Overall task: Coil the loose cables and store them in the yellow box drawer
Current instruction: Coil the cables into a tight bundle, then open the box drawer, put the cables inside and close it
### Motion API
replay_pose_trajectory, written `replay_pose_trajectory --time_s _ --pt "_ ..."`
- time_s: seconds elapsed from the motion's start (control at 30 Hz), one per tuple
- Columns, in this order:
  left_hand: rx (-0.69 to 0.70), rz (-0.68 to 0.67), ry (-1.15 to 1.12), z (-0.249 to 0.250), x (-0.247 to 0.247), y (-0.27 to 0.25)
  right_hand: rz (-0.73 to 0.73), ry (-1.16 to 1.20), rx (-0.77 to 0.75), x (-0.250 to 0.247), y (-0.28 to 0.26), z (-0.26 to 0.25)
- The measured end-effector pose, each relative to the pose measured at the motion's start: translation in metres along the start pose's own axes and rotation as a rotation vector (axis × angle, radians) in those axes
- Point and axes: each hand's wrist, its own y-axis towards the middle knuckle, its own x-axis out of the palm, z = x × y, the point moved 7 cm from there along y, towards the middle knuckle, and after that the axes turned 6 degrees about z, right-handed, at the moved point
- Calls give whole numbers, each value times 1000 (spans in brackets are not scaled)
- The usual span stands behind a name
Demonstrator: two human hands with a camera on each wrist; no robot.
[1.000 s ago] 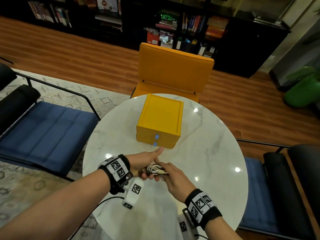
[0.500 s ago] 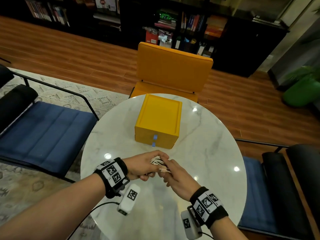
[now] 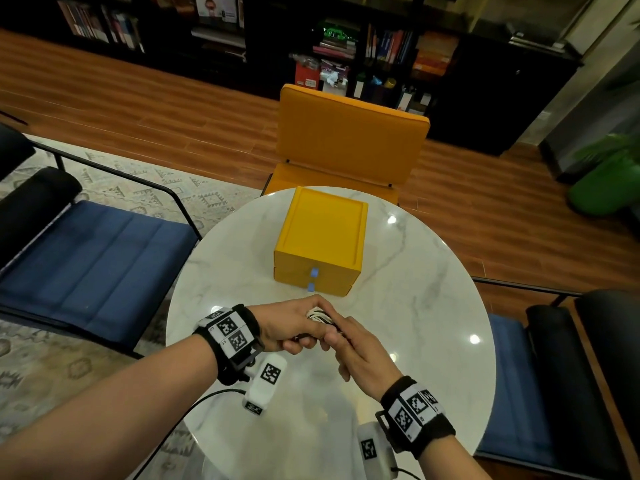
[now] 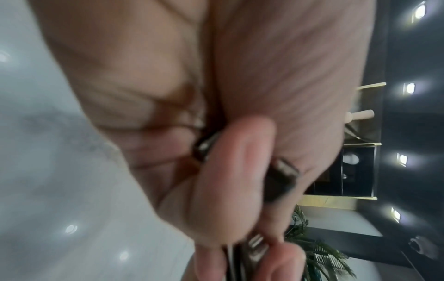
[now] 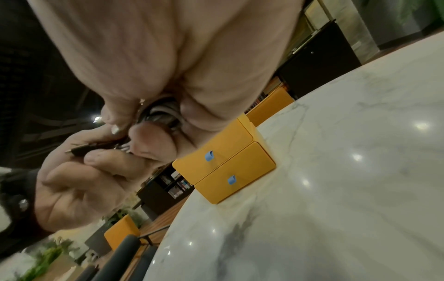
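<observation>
- Since a second ago the left hand's (image 3: 289, 327) thumb, then raised toward the yellow box (image 3: 320, 242), has folded down over the cable bundle (image 3: 318, 315); both hands sit slightly higher in the frame.
- The left hand is clamped round the coiled cables, lower centre of the head view.
- The right hand (image 3: 356, 358) pinches the same bundle from the right.
- The box stands on the bench (image 3: 415, 306), centre frame, both drawers closed.
</observation>
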Motion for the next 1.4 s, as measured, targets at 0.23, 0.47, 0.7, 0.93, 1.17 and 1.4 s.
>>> replay_pose_trajectory --time_s 0.23,0.47,0.7,0.93,1.17,1.4 --pt "-27 115 -60 -7 1 9 130 298 150 -1 1 18" --pt "-169 502 -47 -29 -60 52 289 401 317 -27 -31 51" --pt "-205 637 -205 -42 -84 108 350 205 326 -64 -78 64" --pt "-244 650 -198 -84 -83 106 307 113 291 -75 -32 47" --pt "-206 598 -173 -120 -60 54 182 -176 40 -12 91 35" --pt "-209 536 -262 -121 -53 43 -138 -600 112 52 123 71"
